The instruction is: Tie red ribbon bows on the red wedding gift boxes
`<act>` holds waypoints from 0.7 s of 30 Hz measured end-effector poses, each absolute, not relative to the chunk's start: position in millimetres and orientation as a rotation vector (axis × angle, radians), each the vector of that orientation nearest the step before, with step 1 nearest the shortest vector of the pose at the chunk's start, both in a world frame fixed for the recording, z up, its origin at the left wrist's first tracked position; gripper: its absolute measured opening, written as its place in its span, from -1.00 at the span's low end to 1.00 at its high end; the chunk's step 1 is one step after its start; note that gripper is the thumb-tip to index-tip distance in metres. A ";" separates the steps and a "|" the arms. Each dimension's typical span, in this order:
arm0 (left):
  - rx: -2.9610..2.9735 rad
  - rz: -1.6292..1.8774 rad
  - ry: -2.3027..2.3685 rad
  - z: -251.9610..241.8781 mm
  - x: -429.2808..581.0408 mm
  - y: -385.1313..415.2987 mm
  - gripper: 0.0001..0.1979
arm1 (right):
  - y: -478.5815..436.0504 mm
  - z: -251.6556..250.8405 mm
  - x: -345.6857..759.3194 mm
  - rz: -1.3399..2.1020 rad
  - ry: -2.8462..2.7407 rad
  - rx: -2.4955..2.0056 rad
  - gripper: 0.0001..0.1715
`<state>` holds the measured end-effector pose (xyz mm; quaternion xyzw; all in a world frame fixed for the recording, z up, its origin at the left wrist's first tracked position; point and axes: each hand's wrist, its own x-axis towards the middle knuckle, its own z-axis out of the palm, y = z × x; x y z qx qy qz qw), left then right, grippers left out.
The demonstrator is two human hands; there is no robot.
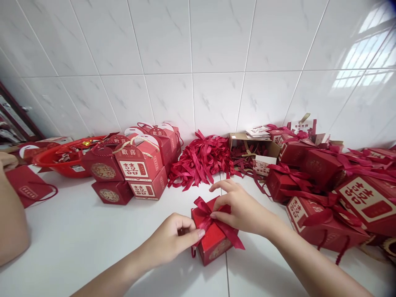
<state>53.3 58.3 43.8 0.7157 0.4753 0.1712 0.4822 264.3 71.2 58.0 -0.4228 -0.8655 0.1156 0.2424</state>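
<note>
A red gift box stands on the white tiled surface in front of me, with a dark red ribbon bow on its top. My left hand is at the box's left side, thumb and forefinger pinching the bow's left part. My right hand reaches over from the right, its thumb and index finger closed on the ribbon near the knot, the other fingers raised. One ribbon tail hangs over the box's right edge.
Behind lies a pile of loose red ribbons, beside an open cardboard box. Stacked red boxes stand left, ribboned boxes right. A red basin and another person's arm are at far left.
</note>
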 end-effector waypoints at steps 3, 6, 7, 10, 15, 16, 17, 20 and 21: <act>1.703 0.458 1.123 46.9 51.6 60.3 -0.61 | 72.2 57.1 265.5 0.319 -2.399 -1.114 -0.87; 1.644 0.489 1.067 44.7 49.1 61.7 -0.62 | 74.5 56.3 266.6 0.342 -2.434 -1.053 -0.87; 1.629 0.499 1.054 43.5 48.3 62.2 -0.63 | 75.3 56.2 266.8 0.347 -2.442 -1.035 -0.87; 1.610 0.517 1.032 40.8 46.7 63.6 -0.65 | 77.1 56.2 267.0 0.351 -2.456 -1.010 -0.87; 1.582 0.528 0.991 39.1 44.9 64.1 -0.65 | 78.4 56.3 266.8 0.361 -2.458 -0.998 -0.86; 1.579 0.532 0.983 38.5 44.5 63.9 -0.65 | 78.6 56.1 267.0 0.360 -2.456 -0.994 -0.86; 1.580 0.537 0.977 37.7 44.0 63.7 -0.65 | 78.8 55.9 267.4 0.360 -2.455 -0.992 -0.86; 1.589 0.550 0.955 35.4 42.4 63.0 -0.64 | 79.4 55.6 269.1 0.367 -2.457 -0.995 -0.85; 1.590 0.554 0.942 34.8 41.8 62.8 -0.64 | 79.5 55.7 269.8 0.370 -2.458 -0.998 -0.85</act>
